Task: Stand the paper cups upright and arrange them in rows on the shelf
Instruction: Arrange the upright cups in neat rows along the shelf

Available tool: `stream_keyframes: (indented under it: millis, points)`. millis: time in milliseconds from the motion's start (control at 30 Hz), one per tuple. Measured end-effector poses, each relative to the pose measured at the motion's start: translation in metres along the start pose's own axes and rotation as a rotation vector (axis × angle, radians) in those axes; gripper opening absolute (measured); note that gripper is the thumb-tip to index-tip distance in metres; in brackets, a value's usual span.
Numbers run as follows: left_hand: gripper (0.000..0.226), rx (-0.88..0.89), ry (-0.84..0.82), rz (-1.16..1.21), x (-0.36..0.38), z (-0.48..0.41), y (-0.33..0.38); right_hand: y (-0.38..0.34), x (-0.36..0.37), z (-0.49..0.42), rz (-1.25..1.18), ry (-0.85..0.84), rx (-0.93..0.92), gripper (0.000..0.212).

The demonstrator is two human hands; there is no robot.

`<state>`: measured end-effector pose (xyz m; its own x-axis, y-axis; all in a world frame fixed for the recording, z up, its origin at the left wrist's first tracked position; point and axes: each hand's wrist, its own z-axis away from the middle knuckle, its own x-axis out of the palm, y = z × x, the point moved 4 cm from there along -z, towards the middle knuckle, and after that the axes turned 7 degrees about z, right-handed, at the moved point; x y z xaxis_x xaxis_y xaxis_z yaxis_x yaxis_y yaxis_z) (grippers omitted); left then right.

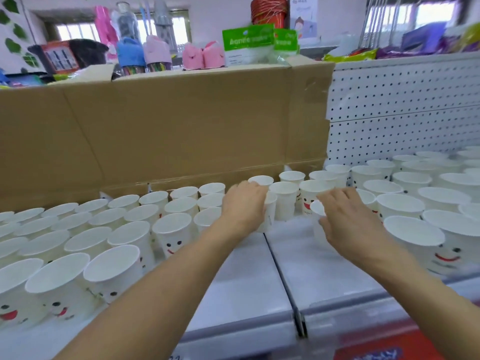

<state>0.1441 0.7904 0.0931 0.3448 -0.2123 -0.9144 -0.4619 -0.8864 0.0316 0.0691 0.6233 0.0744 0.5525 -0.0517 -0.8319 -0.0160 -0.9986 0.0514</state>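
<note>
Left hand (242, 205) is wrapped round the side of a cup (268, 216), which stands upright on the shelf (249, 268) with its mouth up. Right hand (349, 220) holds a second cup (317, 207) with curled fingers. Only this cup's rim shows clearly, on the side toward the left hand. Its body is blurred, so I cannot tell if it is tilted. The two held cups are near each other but apart. Beyond and between the two grips stand upright back cups (284, 196), with one just beside the left-hand cup. Outward of the left grip the left rows (124, 240) stand packed and upright. Outward of the right grip are the right rows (413, 229), also upright. Bare shelf lies nearer the person than both grips. Behind the left grip is cardboard (168, 131), and behind the right grip is pegboard (402, 105).
</note>
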Motion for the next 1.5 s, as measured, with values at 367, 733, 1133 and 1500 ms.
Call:
stream_keyframes:
  millis: [367, 733, 1133, 1500]
  points:
    - [0.013, -0.039, 0.312, 0.195, -0.041, 0.089, 0.009, -0.016, -0.014, 0.018, -0.440, 0.237, -0.293, 0.010]
    - [0.020, -0.269, 0.220, 0.233, -0.061, 0.173, -0.037, -0.116, -0.015, 0.040, -0.634, 0.137, -0.589, 0.017]
    - [0.017, -0.131, -0.117, 0.351, -0.081, 0.176, -0.086, -0.098, 0.019, 0.034, -1.157, -0.547, -0.144, 0.111]
    - [0.015, -0.080, -0.171, 0.260, -0.085, 0.170, -0.107, -0.136, 0.033, 0.043, -1.191, -0.396, 0.015, 0.096]
